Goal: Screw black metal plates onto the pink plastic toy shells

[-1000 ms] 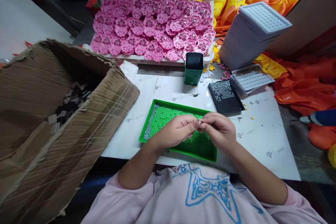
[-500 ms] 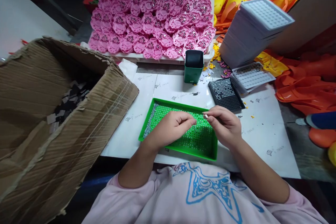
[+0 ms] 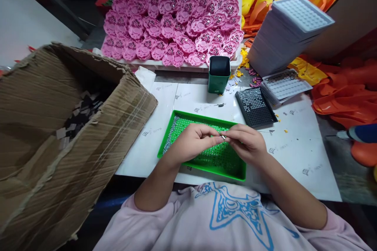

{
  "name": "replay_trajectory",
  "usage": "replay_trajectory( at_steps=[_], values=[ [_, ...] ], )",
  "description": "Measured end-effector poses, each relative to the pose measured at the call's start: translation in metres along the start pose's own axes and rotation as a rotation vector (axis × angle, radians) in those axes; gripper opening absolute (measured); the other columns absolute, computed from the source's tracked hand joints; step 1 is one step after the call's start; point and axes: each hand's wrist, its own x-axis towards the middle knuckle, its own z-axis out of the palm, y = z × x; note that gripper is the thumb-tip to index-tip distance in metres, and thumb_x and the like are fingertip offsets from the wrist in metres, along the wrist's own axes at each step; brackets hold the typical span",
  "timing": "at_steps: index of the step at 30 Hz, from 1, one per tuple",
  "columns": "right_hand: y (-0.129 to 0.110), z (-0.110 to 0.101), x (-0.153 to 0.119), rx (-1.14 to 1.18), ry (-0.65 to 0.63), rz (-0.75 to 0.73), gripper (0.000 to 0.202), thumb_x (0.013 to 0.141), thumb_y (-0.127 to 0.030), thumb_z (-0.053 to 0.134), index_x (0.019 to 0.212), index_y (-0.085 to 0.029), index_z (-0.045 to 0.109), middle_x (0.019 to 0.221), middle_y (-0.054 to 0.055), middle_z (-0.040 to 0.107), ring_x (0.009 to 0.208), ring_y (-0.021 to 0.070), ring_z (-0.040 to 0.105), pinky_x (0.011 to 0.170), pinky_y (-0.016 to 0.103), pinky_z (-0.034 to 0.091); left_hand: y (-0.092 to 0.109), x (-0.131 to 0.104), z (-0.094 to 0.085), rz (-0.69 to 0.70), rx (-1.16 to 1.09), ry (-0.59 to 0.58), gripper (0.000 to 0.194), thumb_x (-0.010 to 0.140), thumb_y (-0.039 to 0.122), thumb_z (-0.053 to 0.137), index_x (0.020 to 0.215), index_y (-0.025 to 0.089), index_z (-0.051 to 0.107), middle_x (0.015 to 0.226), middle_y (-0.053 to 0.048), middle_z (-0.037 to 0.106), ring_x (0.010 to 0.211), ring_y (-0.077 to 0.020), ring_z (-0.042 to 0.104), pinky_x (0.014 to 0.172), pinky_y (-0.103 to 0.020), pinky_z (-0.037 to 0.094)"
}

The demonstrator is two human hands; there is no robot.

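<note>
Over the green perforated tray [image 3: 203, 168], my two hands meet at the fingertips. A small shiny metal piece [image 3: 224, 137] sits between the thumb and fingers of my right hand [image 3: 249, 141]. My left hand [image 3: 193, 141] is closed in a pinch, its tips touching or nearly touching that piece; whether it holds a part of its own is hidden. Tiny silvery bits lie in the green tray, heaped along its left end. Beyond my right hand lies a black perforated tray [image 3: 260, 117], also covered with small silvery bits.
A large cardboard box [image 3: 118, 113] holding dark and pale squares stands at left. Behind are a dark green cup [image 3: 218, 80], a white crate [image 3: 188, 65] of pink plastic pieces, and stacked white trays [image 3: 282, 35]. A blue-handled tool [image 3: 363, 133] lies at right.
My right hand has moved left with the metal piece, bringing it up to the fingertips of my left hand. The left hand has hardly moved.
</note>
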Motion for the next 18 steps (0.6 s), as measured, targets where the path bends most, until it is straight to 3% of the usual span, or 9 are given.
replay_trajectory(
  at_steps=[4,10,18],
  values=[
    [0.0017,0.002,-0.0009,-0.028,-0.01,-0.019,0.021,0.087,-0.01,0.056,0.103,-0.019,0.067,0.075,0.005,0.064,0.067,0.0113,0.062,0.058,0.021,0.054,-0.0005,0.0017,0.0023,-0.016,-0.006,0.091,0.023,0.073,0.037,0.073,0.077,0.015,0.076,0.052,0.0,0.056,0.048,-0.0083,0.039,0.043,-0.021,0.024],
    [0.0021,0.0003,-0.0015,-0.068,-0.037,-0.058,0.022,0.086,-0.008,0.056,0.103,-0.019,0.065,0.075,0.004,0.066,0.069,0.0125,0.062,0.06,0.023,0.054,-0.0007,0.0006,0.0,-0.021,-0.054,0.073,0.02,0.07,0.035,0.075,0.069,0.014,0.075,0.05,0.001,0.053,0.048,-0.0072,0.037,0.044,-0.021,0.025],
    [0.0013,-0.0005,-0.0004,-0.16,-0.013,-0.05,0.02,0.086,-0.009,0.056,0.101,-0.019,0.064,0.075,0.005,0.065,0.067,0.0139,0.06,0.058,0.025,0.053,0.0044,-0.0022,0.0029,0.102,0.102,0.154,0.019,0.077,0.032,0.069,0.069,0.015,0.074,0.053,0.002,0.051,0.05,-0.0081,0.038,0.046,-0.022,0.028]
  ],
)
